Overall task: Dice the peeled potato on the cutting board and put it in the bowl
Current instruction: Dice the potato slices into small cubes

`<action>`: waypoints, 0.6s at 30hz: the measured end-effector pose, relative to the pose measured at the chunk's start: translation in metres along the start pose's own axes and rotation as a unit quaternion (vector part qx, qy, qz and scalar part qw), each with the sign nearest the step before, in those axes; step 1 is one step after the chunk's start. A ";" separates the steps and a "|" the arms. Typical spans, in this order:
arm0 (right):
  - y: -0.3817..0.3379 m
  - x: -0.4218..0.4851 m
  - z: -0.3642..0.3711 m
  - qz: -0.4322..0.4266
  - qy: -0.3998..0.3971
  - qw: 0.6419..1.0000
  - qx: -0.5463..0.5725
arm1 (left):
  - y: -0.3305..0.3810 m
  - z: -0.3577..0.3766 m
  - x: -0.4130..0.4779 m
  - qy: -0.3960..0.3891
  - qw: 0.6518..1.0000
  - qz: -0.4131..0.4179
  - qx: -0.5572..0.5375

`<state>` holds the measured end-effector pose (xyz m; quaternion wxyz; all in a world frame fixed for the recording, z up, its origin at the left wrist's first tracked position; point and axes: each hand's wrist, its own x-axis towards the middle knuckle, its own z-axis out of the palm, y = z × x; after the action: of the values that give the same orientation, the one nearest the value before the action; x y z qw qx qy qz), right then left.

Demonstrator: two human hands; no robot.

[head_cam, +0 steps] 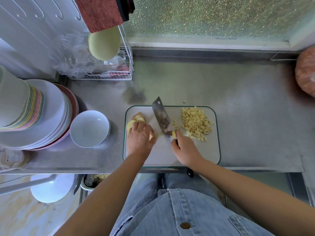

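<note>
The pale yellow peeled potato slices [136,120] lie fanned at the left end of the translucent green-rimmed cutting board [170,155], near the counter's front edge; the left hand [139,138] rests on them, fingers curled and pressed together; a heap of small yellow potato cubes [195,123] fills the board's far right corner; the right hand [185,149] has its fingers wrapped round the broad steel cleaver [161,116]; the round white ceramic bowl [89,128] sits empty just left of the board; for even dice, stack the slices flat and keep the fingertips tucked behind the knuckles.

Stacked plates [42,116] (many-coloured rims) beside a wire rack [109,74].
</note>
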<state>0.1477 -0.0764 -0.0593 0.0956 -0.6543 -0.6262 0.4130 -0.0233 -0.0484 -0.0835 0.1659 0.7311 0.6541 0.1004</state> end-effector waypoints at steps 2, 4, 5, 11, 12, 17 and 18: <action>-0.004 -0.004 0.003 -0.017 -0.018 1.000 0.002 | -0.002 -0.003 -0.002 -0.007 1.000 -0.002 0.004; -0.006 -0.007 0.010 -0.026 -0.033 0.999 -0.001 | -0.002 -0.004 -0.004 -0.024 0.999 -0.006 0.021; -0.006 -0.008 0.013 -0.027 -0.034 0.999 -0.007 | -0.003 -0.003 -0.005 -0.032 0.999 -0.010 0.030; 0.010 -0.006 0.001 0.015 0.021 0.999 -0.034 | -0.002 -0.005 -0.007 -0.056 0.996 -0.013 0.064; 0.013 -0.006 -0.006 0.023 0.039 0.999 -0.028 | -0.002 -0.007 -0.006 -0.063 0.995 -0.012 0.071; 0.023 -0.010 -0.027 0.039 0.047 0.998 0.028 | 0.002 -0.014 0.001 -0.087 0.994 -0.024 0.054; 0.020 -0.012 -0.029 0.046 0.045 0.996 0.061 | 0.004 -0.015 0.003 -0.085 0.995 -0.021 0.043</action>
<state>0.1834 -0.0794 -0.0488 0.1438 -0.6931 -0.5645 0.4246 -0.0246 -0.0445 -0.0680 0.1918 0.7297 0.6563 0.0063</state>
